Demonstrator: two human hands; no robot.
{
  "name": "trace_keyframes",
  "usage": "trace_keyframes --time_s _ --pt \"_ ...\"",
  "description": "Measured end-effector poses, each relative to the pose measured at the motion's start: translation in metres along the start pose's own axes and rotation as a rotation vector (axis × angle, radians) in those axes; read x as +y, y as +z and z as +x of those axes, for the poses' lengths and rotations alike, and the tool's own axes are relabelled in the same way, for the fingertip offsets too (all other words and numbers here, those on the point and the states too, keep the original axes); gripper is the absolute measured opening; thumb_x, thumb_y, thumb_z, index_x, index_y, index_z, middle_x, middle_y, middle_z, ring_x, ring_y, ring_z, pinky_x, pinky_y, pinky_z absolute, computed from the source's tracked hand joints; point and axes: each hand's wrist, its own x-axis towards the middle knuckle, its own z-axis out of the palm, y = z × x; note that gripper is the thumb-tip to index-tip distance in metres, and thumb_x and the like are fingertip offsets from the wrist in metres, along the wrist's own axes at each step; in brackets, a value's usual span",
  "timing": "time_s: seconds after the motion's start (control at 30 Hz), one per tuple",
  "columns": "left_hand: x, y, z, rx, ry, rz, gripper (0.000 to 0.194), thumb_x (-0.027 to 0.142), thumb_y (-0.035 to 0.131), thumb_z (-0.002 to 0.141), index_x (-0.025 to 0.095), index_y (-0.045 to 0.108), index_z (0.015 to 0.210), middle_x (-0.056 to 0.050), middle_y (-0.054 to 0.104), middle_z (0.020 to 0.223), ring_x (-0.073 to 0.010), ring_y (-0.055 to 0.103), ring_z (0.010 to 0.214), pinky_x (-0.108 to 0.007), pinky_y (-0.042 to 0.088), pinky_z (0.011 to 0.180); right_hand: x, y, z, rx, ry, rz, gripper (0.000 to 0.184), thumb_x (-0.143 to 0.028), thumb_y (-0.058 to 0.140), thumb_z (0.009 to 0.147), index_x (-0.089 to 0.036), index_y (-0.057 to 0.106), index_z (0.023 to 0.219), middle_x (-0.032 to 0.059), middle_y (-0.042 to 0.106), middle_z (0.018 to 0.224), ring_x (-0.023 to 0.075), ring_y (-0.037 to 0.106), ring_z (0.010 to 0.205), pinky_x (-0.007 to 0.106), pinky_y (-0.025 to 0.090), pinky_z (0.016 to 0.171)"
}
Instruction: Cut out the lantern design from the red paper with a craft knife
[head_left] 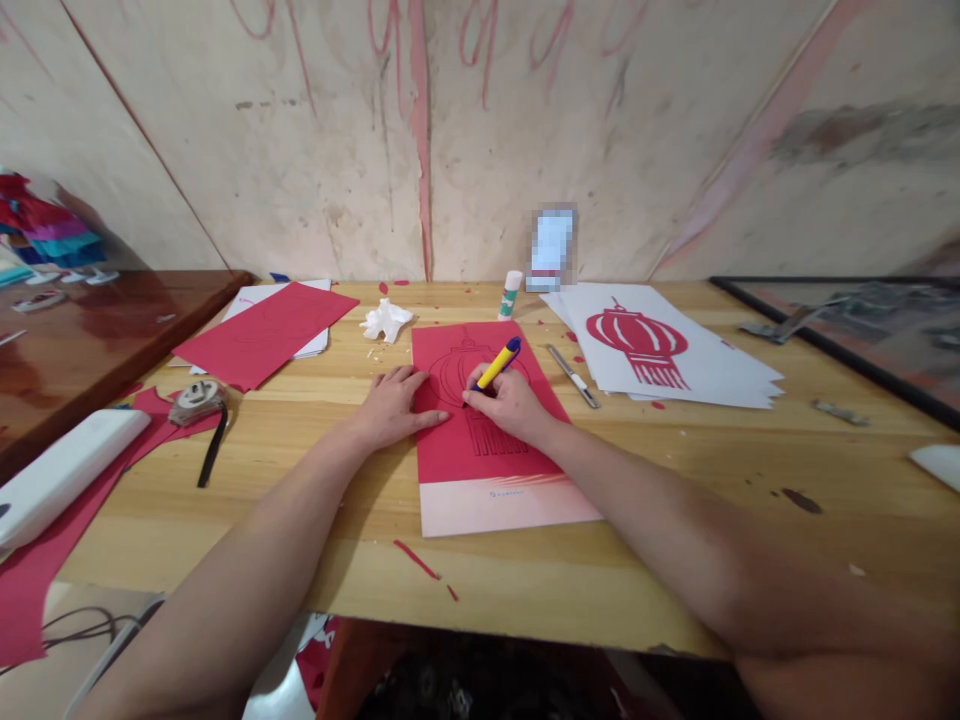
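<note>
My right hand (508, 402) grips a yellow and blue pen (498, 366), its tip down on a sheet of red paper (444, 455). A lantern with a fringe is drawn in dark lines on that sheet, partly covered by my hand. Beneath the red paper, a paler sheet (457, 510) shows along the near edge, with small writing on it. My left hand (397, 405) lies flat at the red paper's left edge, fingers spread, holding nothing.
Right of the paper lie a craft knife (574, 378) and white sheets (712, 375) bearing a red cut-out lantern (637, 335). A glue stick (510, 295), crumpled white paper (386, 320) and a blurred phone (551, 248) are behind. Leftward are red paper (270, 335), a tape measure (196, 400) and a white case (75, 475).
</note>
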Motion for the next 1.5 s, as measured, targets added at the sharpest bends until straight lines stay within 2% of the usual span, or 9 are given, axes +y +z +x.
trace_keyframes --time_s 0.13,0.53,1.5 --pt "0.0012 -0.0012 0.0001 -0.006 -0.004 0.006 0.069 0.062 0.062 0.084 0.016 0.055 0.135 -0.019 0.048 0.149 -0.0354 0.044 0.139 -0.05 0.034 0.114 -0.0013 0.0003 -0.0003 -0.005 -0.012 -0.006 0.014 -0.03 0.061 0.072 -0.021 0.051 0.069 -0.0012 0.05 0.065 0.0156 0.05 0.062 0.032 0.043 0.063" --pt "0.0025 -0.0016 0.0005 -0.024 -0.009 0.016 0.072 0.059 0.063 0.085 0.012 0.053 0.138 -0.022 0.046 0.15 -0.0354 0.042 0.14 -0.05 0.033 0.115 -0.005 -0.0017 0.0004 -0.02 -0.057 -0.116 0.011 -0.024 0.058 0.074 -0.022 0.049 0.068 -0.0016 0.051 0.064 0.0158 0.051 0.063 0.032 0.044 0.069" --pt "0.0012 -0.002 -0.0002 -0.003 0.008 -0.008 0.068 0.061 0.062 0.084 0.016 0.055 0.134 -0.02 0.051 0.145 -0.0358 0.045 0.137 -0.052 0.035 0.113 -0.0058 -0.002 0.0001 -0.022 -0.053 -0.116 0.013 -0.025 0.058 0.073 -0.022 0.047 0.066 -0.0021 0.05 0.063 0.0156 0.048 0.062 0.032 0.043 0.068"
